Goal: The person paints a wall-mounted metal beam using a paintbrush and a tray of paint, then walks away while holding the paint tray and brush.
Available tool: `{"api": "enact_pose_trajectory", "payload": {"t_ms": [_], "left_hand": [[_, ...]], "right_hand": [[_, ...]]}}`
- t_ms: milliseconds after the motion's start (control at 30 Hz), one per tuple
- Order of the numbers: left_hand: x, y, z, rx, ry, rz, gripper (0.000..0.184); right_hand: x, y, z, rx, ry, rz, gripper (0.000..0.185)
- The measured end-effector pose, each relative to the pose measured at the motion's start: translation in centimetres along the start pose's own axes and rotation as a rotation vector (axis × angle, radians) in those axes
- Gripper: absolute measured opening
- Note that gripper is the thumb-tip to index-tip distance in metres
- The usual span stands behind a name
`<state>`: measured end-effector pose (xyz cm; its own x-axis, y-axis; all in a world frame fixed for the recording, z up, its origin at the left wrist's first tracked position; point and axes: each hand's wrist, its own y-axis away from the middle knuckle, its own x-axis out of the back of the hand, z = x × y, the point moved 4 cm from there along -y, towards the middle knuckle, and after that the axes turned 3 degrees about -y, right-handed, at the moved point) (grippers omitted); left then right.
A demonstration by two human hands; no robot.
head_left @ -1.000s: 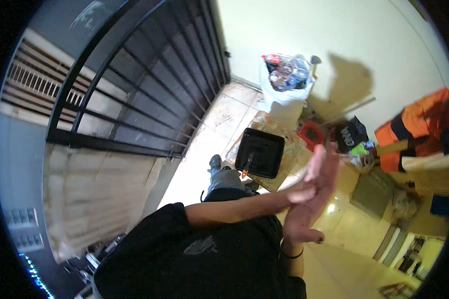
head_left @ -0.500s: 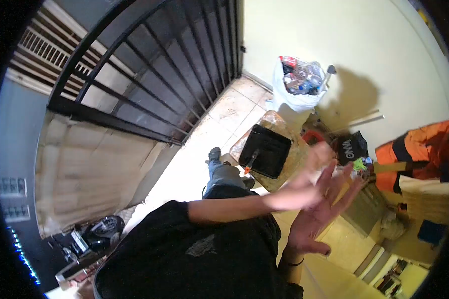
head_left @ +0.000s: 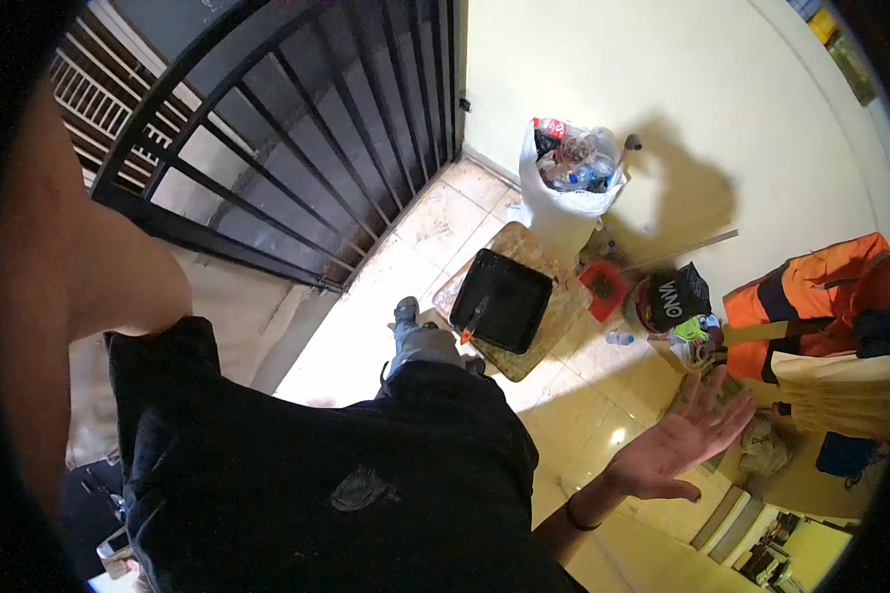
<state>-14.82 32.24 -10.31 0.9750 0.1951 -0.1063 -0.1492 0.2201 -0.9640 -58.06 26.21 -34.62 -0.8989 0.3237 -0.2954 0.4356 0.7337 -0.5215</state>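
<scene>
My right hand (head_left: pixel 677 445) is stretched out at the lower right, palm showing and fingers spread, with a dark band on the wrist. It holds nothing and is in the air over the tiled floor. My left arm (head_left: pixel 109 247) is raised at the left edge, bent up towards the camera; its hand is out of view. In front of my legs, a black paint tray (head_left: pixel 519 296) lies on a worn, stained small table (head_left: pixel 517 368). A brush-like tool (head_left: pixel 474 324) with an orange handle end rests in the tray near its left side.
A black barred gate (head_left: pixel 307 128) stands at the upper left. By the wall are a white bag of plastic bottles (head_left: pixel 554 212), a red plastic container (head_left: pixel 605 287) and a black bag (head_left: pixel 697 287). A small bottle (head_left: pixel 620 338) lies on the floor. Orange clothing (head_left: pixel 816 287) hangs at the right.
My hands were together at the right, blurred by motion. They have parted: the left arm has swung up to the left edge, while the right hand remains outstretched, slightly further right.
</scene>
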Motion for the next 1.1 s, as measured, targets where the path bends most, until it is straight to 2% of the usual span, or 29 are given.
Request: {"api": "enact_pose_trajectory", "payload": {"t_ms": [167, 233, 433, 1100], "left_hand": [[-0.9, -0.9, 1.1, -0.065, -0.006, -0.037, 0.064], [-0.8, -1.2, 1.5, -0.088, -0.004, -0.044, 0.064], [-1.1, -1.5, 2.4, -0.116, -0.025, -0.053, 0.064], [-2.6, -2.2, 4.1, -0.154, -0.016, -0.022, 0.066]], "right_hand": [[0.3, 0.6, 0.6, -0.044, 0.028, 0.006, 0.124], [0.6, 0.7, 0.8, -0.015, -0.008, -0.091, 0.111], [1.6, 0.7, 1.2, -0.021, 0.010, -0.086, 0.108], [3.3, 1.6, 1.1, -0.034, 0.038, -0.037, 0.109]]}}
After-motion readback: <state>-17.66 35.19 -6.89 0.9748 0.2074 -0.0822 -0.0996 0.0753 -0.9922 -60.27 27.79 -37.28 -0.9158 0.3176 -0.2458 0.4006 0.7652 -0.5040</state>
